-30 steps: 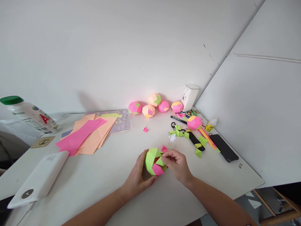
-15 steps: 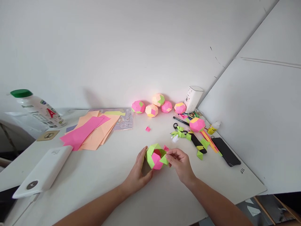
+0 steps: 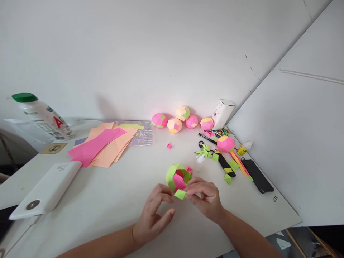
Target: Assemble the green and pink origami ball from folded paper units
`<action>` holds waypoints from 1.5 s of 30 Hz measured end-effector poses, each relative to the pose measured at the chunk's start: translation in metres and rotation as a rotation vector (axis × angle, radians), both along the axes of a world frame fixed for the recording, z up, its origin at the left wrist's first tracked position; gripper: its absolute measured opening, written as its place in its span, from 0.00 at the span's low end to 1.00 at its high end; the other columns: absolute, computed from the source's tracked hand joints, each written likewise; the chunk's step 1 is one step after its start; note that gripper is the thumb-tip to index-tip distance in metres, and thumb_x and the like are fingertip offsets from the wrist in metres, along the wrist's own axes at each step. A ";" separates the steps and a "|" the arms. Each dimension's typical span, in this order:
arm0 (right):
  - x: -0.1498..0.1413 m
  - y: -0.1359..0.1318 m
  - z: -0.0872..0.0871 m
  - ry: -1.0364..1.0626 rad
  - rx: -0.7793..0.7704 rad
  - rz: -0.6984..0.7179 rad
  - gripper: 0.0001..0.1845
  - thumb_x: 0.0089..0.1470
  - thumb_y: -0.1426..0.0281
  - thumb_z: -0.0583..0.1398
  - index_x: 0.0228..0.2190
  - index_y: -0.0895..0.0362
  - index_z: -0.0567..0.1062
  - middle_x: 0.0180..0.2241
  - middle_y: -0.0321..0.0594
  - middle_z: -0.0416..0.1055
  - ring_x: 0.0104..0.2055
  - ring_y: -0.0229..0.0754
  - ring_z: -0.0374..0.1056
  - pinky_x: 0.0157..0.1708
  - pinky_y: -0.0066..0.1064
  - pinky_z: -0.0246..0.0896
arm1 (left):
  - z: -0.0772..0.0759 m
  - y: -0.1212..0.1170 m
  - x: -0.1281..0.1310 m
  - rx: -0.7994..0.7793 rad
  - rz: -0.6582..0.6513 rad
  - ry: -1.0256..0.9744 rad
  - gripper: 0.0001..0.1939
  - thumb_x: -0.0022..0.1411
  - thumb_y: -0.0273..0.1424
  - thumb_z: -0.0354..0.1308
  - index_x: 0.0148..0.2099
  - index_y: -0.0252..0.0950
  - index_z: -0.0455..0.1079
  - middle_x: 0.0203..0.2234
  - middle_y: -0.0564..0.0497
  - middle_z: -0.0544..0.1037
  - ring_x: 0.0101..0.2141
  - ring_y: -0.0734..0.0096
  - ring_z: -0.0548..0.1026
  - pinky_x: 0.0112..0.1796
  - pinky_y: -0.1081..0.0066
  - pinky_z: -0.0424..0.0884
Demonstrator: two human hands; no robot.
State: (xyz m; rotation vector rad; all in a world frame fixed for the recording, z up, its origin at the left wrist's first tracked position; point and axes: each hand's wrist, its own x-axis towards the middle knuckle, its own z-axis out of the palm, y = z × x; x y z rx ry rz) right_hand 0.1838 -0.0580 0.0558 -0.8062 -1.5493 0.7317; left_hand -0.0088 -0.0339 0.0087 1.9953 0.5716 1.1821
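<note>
Between thumb and fingers my right hand (image 3: 205, 197) pinches a small folded green paper piece (image 3: 180, 194). My left hand (image 3: 156, 213) is beside it with fingers apart and curved, holding nothing. Just beyond both hands a hollow paper ball (image 3: 172, 175) of green and pink folded units rests on the table, an opening in its top. A pink folded paper piece (image 3: 189, 170) shows at the ball's right edge; whether it is attached I cannot tell. The fingers of my right hand cover the ball's lower right side.
Several finished paper balls (image 3: 174, 125) line the wall. At right lie green folded pieces (image 3: 206, 152), scissors (image 3: 225, 165), a glue bottle (image 3: 244, 147) and a phone (image 3: 257, 175). Paper sheets (image 3: 99, 147), a power bank (image 3: 48, 190) and a plastic bottle (image 3: 40, 116) are at left.
My left hand has let go of the paper ball and drawn back toward me. My right hand has brought the green piece away from the ball's right side to in front of it.
</note>
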 end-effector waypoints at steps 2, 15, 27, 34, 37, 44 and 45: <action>-0.004 -0.001 0.003 -0.079 0.083 0.053 0.10 0.49 0.79 0.63 0.31 0.53 0.78 0.26 0.39 0.78 0.30 0.41 0.72 0.29 0.33 0.69 | 0.007 -0.010 0.004 -0.225 -0.084 0.013 0.03 0.65 0.28 0.49 0.39 0.39 0.64 0.34 0.49 0.68 0.30 0.72 0.67 0.31 0.71 0.68; 0.020 0.003 0.010 -0.568 -0.064 0.268 0.06 0.53 0.72 0.61 0.25 0.56 0.75 0.20 0.36 0.74 0.23 0.36 0.65 0.25 0.27 0.62 | 0.001 -0.015 0.014 -0.784 -0.341 -0.090 0.16 0.61 0.38 0.56 0.28 0.33 0.74 0.30 0.50 0.68 0.23 0.79 0.69 0.24 0.76 0.70; 0.063 0.035 0.006 -0.216 -0.371 -0.636 0.07 0.52 0.65 0.60 0.32 0.56 0.72 0.27 0.36 0.68 0.27 0.37 0.64 0.25 0.28 0.61 | -0.009 -0.005 0.018 -0.991 -0.566 0.061 0.14 0.53 0.39 0.64 0.28 0.32 0.72 0.33 0.51 0.70 0.23 0.78 0.74 0.22 0.79 0.69; 0.065 0.060 -0.046 -0.426 -0.420 -0.615 0.27 0.45 0.65 0.63 0.48 0.58 0.68 0.44 0.49 0.69 0.40 0.46 0.67 0.38 0.38 0.64 | -0.008 0.001 0.015 -1.053 -0.590 0.102 0.13 0.55 0.39 0.61 0.30 0.33 0.70 0.25 0.54 0.72 0.15 0.82 0.70 0.17 0.79 0.62; 0.067 0.061 -0.046 -0.457 -0.383 -0.583 0.21 0.49 0.63 0.61 0.44 0.59 0.71 0.41 0.48 0.71 0.43 0.48 0.66 0.43 0.41 0.62 | -0.007 0.004 0.015 -1.066 -0.616 0.075 0.14 0.55 0.41 0.61 0.31 0.34 0.69 0.15 0.59 0.68 0.14 0.80 0.68 0.19 0.78 0.61; 0.069 0.030 0.005 -0.340 -0.111 -0.467 0.26 0.49 0.63 0.65 0.49 0.51 0.67 0.44 0.44 0.67 0.46 0.48 0.65 0.47 0.40 0.60 | -0.003 0.014 0.014 -1.168 -0.643 -0.016 0.16 0.53 0.42 0.63 0.31 0.34 0.68 0.17 0.58 0.72 0.14 0.79 0.68 0.21 0.75 0.64; 0.067 0.025 0.011 -0.296 -0.080 -0.440 0.26 0.46 0.60 0.66 0.47 0.50 0.68 0.41 0.43 0.67 0.42 0.47 0.66 0.42 0.40 0.62 | -0.003 0.015 0.013 -1.183 -0.659 -0.028 0.15 0.53 0.42 0.63 0.32 0.34 0.67 0.18 0.58 0.73 0.14 0.80 0.68 0.21 0.75 0.63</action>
